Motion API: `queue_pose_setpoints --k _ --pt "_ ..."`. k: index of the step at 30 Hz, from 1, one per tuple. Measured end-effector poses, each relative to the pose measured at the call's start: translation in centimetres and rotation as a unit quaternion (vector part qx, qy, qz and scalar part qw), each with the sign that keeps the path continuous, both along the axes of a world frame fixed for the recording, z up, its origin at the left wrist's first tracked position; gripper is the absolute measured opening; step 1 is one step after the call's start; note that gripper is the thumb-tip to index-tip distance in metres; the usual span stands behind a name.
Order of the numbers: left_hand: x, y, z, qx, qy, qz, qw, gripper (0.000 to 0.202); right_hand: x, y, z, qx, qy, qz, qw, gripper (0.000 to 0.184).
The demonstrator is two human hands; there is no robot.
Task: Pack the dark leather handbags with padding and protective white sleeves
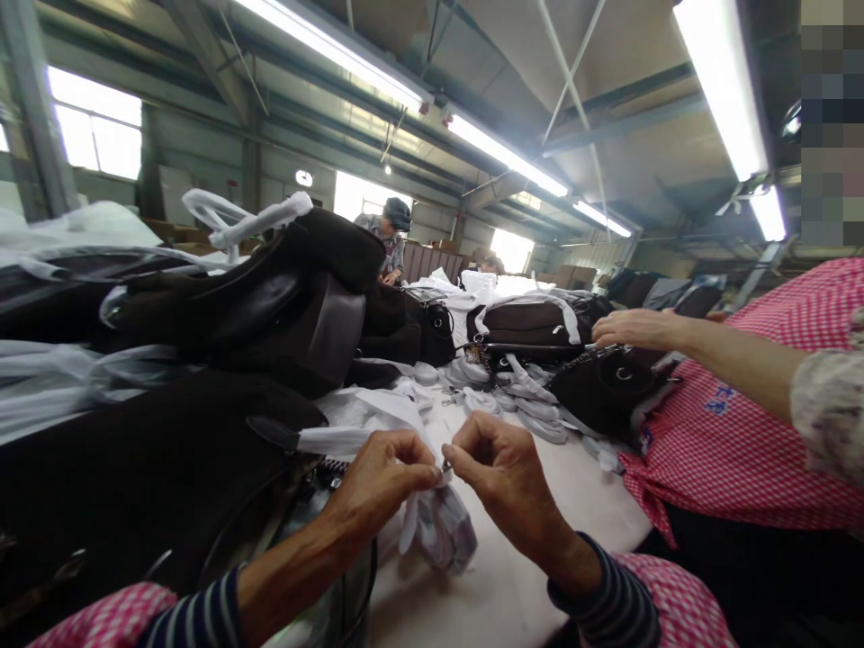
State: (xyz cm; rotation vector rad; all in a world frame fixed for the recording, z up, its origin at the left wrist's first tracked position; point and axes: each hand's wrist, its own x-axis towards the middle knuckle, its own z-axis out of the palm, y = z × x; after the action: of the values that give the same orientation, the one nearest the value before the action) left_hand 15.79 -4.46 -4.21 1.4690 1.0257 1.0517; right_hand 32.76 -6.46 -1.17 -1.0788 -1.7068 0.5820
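Observation:
My left hand (398, 463) is closed in a pinch at the end of a coiled strap wrapped in white paper (442, 531), which hangs below the fingers. Facing it, my right hand (499, 468) pinches a small shiny metal clip (445, 466) at that same end; the fingers hide most of it. The two sets of fingertips almost meet above a pale tabletop (513, 585). Left of my left hand lies a large black bag (155, 450), and a white-wrapped handle (330, 441) with a dark tip reaches from it towards my wrist.
More black bags (270, 288) with wrapped handles are piled on the left. Several coiled wrapped straps (540, 418) lie farther along the table. To the right, a co-worker's hand (634, 328) rests over a black bag (600, 391). Another person (388, 238) works at the back.

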Motion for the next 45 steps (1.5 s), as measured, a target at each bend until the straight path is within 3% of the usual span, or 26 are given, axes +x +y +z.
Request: queue_pose_setpoints --k 5,13,16,21,29,40,45 --pt "0.1 0.0 -0.1 -0.003 0.000 0.000 1.000 0.013 0.0 0.2 -0.1 -0.001 0.012 -0.006 1.000 0.026" --pt "-0.6 0.0 0.1 -0.017 -0.015 -0.039 0.999 0.019 0.6 0.7 -0.2 0.008 0.020 -0.008 1.000 0.026" --pt "-0.5 -0.2 0.3 0.027 -0.004 -0.035 0.999 0.027 0.7 0.7 -0.5 0.004 0.039 0.010 0.999 0.030" --pt "-0.5 0.0 0.1 0.098 -0.001 -0.100 0.990 0.023 0.6 0.1 -0.4 -0.025 0.060 0.066 0.996 0.032" --pt "-0.9 1.5 -0.9 0.025 -0.080 -0.122 0.989 0.025 0.7 0.3 -0.4 -0.012 0.054 0.064 0.996 0.029" --pt "-2.0 2.1 -1.5 0.108 0.050 -0.120 0.986 0.019 0.7 1.0 -0.3 -0.022 0.053 0.078 0.995 0.027" --pt "-1.8 1.3 -1.4 0.172 0.117 -0.070 0.976 0.015 0.9 1.4 -0.1 -0.034 0.071 0.082 0.994 0.029"
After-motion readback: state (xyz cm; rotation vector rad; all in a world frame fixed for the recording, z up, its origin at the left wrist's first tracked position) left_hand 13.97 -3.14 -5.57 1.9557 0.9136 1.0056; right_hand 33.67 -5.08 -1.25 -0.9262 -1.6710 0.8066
